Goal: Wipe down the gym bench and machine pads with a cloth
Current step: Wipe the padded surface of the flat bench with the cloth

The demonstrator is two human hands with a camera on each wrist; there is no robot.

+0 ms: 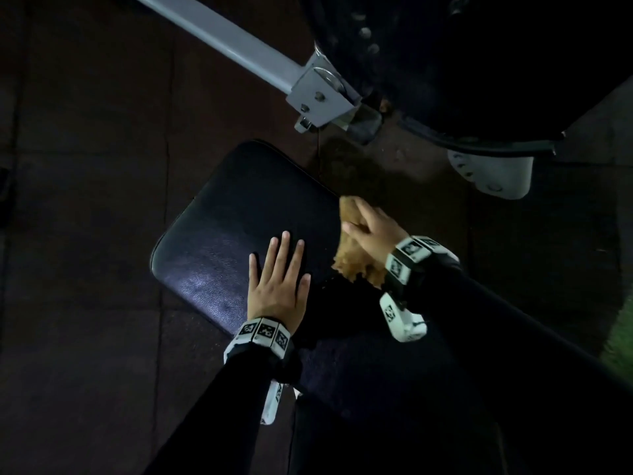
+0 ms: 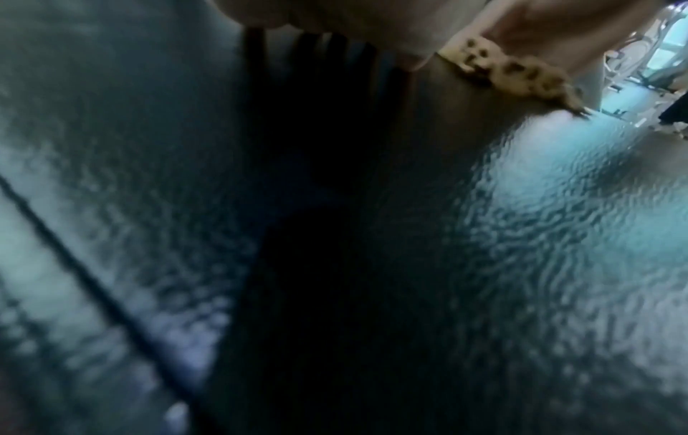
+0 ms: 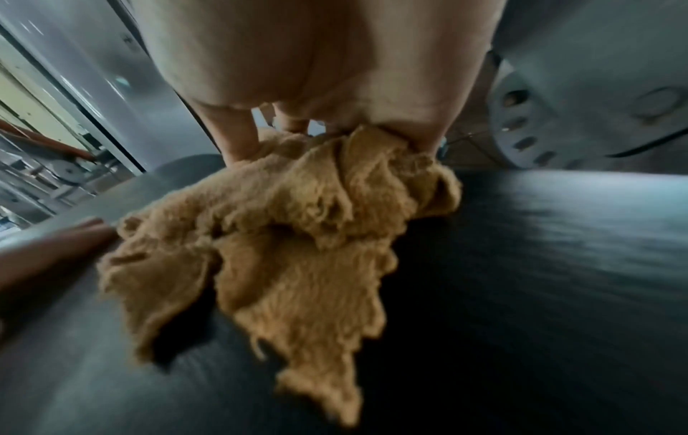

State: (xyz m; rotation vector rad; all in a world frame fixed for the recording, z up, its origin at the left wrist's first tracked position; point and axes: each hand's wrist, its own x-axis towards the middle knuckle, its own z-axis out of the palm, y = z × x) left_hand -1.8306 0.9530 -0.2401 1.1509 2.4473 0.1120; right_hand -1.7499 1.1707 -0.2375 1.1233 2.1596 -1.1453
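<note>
Right hand point(image 1: 371, 231) grips my cloth point(image 1: 352, 265) at pad's point(image 1: 239, 207) right edge | left hand point(image 1: 277, 282) flat, open, just left | unwiped pad lies leftward

Tan fuzzy cloth point(image 1: 356, 258), crumpled, lying at right edge of black textured bench pad point(image 1: 239, 217)

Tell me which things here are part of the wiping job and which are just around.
Part of the job:
- cloth, under the right hand
- black pad, with the left hand flat on it

Just around:
- grey metal bar
- white plate with holes
- floor tiles
</note>
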